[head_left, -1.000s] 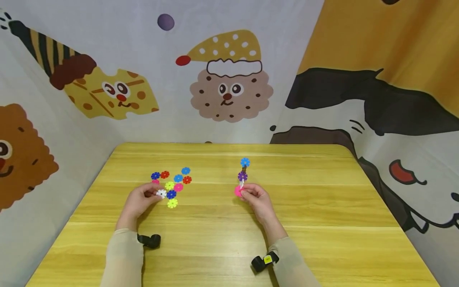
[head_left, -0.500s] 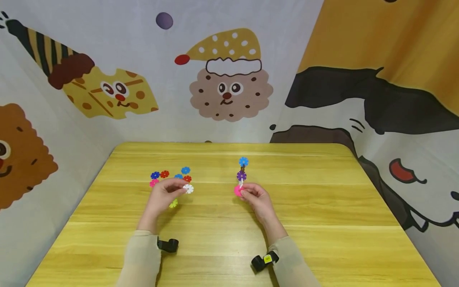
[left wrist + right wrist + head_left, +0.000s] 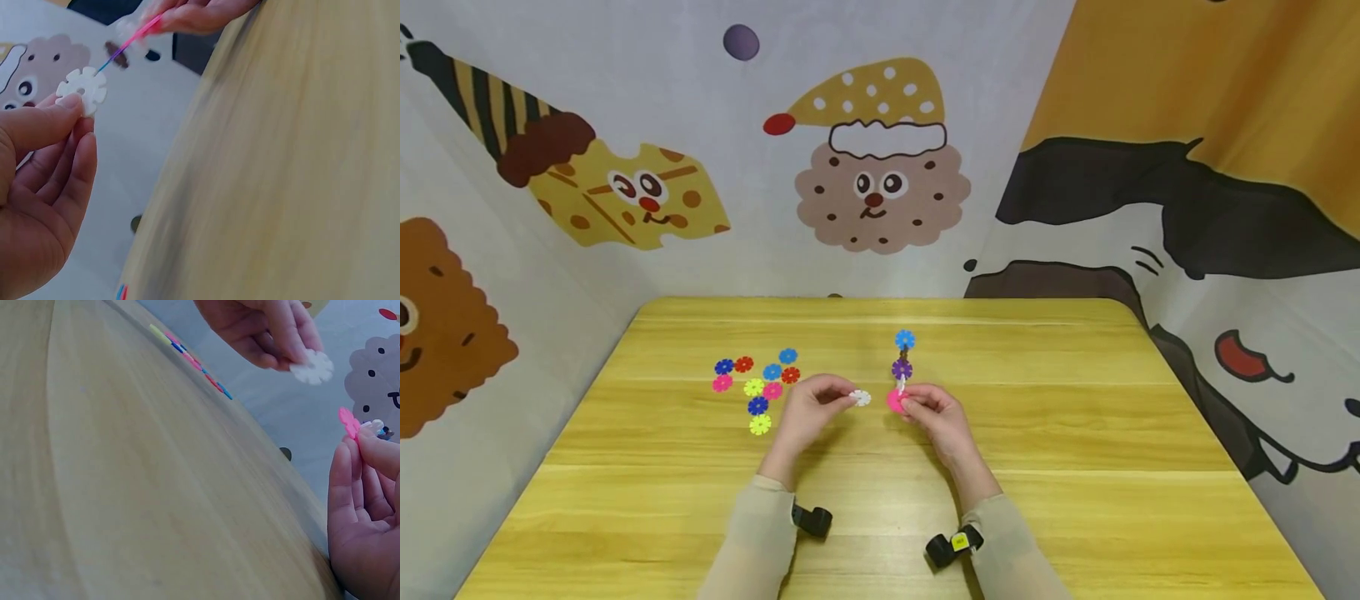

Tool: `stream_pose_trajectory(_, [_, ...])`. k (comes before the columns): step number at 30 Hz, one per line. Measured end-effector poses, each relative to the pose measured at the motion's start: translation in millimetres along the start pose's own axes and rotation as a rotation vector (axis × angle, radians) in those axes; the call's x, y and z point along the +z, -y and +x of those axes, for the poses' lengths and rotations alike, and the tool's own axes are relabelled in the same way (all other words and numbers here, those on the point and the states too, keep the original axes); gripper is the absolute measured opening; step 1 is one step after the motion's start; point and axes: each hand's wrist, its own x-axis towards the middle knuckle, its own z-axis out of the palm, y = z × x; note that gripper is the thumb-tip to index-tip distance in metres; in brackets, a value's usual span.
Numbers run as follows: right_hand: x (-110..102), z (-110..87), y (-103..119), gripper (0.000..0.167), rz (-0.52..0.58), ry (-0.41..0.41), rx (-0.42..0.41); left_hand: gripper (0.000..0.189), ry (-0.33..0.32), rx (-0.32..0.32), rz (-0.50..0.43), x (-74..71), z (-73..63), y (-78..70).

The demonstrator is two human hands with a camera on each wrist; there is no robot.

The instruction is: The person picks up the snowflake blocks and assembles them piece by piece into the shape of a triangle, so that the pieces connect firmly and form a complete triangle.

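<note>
My left hand point(image 3: 815, 410) pinches a white notched snowflake disc point(image 3: 861, 398) between thumb and fingers; the slots round its rim show in the left wrist view point(image 3: 82, 92). Just to the right, my right hand point(image 3: 937, 417) pinches a pink snowflake disc point(image 3: 896, 402) at the near end of a joined chain. From the pink one the chain runs away through a white disc point(image 3: 902, 384), a purple disc point(image 3: 902, 368) and a brown piece to a light blue disc point(image 3: 905, 339). A small gap lies between the loose white disc and the pink one.
Several loose snowflake discs lie on the wooden table point(image 3: 625, 467) left of my hands, among them a yellow disc point(image 3: 760, 424), a dark blue disc point(image 3: 757, 406) and a red disc point(image 3: 791, 375). A cartoon-printed curtain point(image 3: 760, 250) hangs behind the table.
My left hand has carried the white disc rightward from the loose discs to beside the pink one. The right hand stays nearly in place, and its chain's far end has swung slightly left.
</note>
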Motion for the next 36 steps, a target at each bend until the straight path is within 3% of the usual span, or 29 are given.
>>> stream_pose_trajectory(9, [0.9, -0.7, 0.2, 0.021, 0.015, 0.035, 0.016, 0.011, -0.028, 0.046, -0.046, 26.1, 2.2, 0.0])
stream_pose_trajectory(24, [3.3, -3.2, 6.2, 0.028, 0.049, 0.009, 0.090, 0.011, -0.065, 0.149, 0.062, 36.2, 4.6, -6.3])
stream_pose_trajectory(36, [3.1, -4.4, 9.2, 0.026, 0.082, 0.011, 0.098, 0.015, -0.029, 0.191, 0.105, 39.1, 6.2, -9.1])
